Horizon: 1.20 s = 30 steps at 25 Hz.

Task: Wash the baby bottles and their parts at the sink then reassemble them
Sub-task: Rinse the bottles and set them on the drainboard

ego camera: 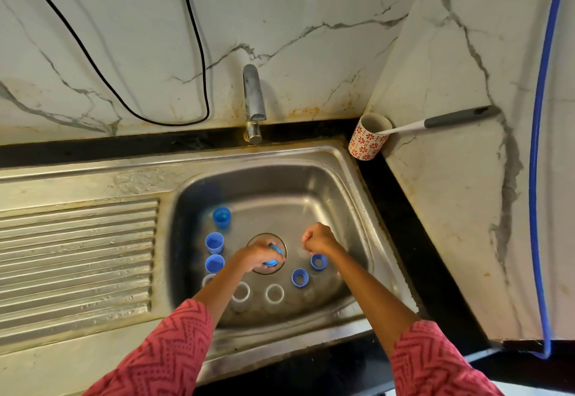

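While our left grip [259,255] curls round a blue bottle ring [273,255] over the sink [342,184] drain, our right grip [317,238] is curled tight (whether it pinches anything, we cannot tell).

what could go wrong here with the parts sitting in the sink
1. The left hand grips a blue screw ring right over the round drain opening; if it slips, it may lodge there.
2. The clear bottles stand upright close under the forearms, so a reach could tip them.
3. The steel sink basin looks stained, so rinsed parts set down may get dirty again.
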{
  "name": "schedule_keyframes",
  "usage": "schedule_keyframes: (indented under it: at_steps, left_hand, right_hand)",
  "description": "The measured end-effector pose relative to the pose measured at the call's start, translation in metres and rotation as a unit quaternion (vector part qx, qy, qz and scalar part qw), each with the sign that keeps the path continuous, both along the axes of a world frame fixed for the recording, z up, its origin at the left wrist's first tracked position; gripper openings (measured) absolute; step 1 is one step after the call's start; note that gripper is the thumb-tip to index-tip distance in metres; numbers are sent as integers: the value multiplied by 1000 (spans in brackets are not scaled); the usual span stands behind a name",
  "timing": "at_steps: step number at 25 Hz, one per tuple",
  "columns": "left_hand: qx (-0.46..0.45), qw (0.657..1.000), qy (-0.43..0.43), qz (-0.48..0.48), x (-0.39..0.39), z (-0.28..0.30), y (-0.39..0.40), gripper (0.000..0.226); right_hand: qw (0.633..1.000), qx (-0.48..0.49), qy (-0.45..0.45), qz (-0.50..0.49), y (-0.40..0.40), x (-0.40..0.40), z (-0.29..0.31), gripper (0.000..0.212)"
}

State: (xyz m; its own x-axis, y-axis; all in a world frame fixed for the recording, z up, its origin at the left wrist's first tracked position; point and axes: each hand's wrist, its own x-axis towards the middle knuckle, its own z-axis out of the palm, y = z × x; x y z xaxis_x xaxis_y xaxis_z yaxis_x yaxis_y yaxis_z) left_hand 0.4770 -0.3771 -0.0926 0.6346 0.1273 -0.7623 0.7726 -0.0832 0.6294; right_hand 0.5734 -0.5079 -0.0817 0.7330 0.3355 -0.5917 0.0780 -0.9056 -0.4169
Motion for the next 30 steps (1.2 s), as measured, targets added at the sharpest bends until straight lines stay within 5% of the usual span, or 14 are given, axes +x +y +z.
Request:
schedule_keyframes:
  at_steps: [2,5,9,13,20,22,24,27,30]
  left_hand:
    - [86,990,12,-111,7,-2,-16,41]
    - [211,930,36,-298,18,-8,-47,50]
    - [181,907,96,-368,30,-30,-78,56]
    - [148,923,130,-330,30,-38,-85,44]
    - [184,968,30,-169,36,-31,-31,28]
    - [225,972,-22,-66,2,-12,6,25]
    - [209,977,-35,7,2,-16,22,21]
    - [199,979,-19,28,-8,-25,31,14]
    - [162,983,-32,75,-17,-19,33,17]
  right_hand:
    - [992,-109,-14,62,-16,0,-6,31]
    - [979,-166,-17,121,-35,-5,-15,39]
    - [972,-189,-7,143,-41,-3,-30,44]
    - [962,-216,-14,164,-42,2,-35,45]
    - [951,-242,-48,189,-33,9,-18,33]
    - [962,-172,-62,204,-7,-6,2,29]
    - [981,-71,55,171,-2,1,3,31]
    - [941,-40,285,180,8,-26,6,73]
    - [924,-88,213,305,18,-65,1,73]
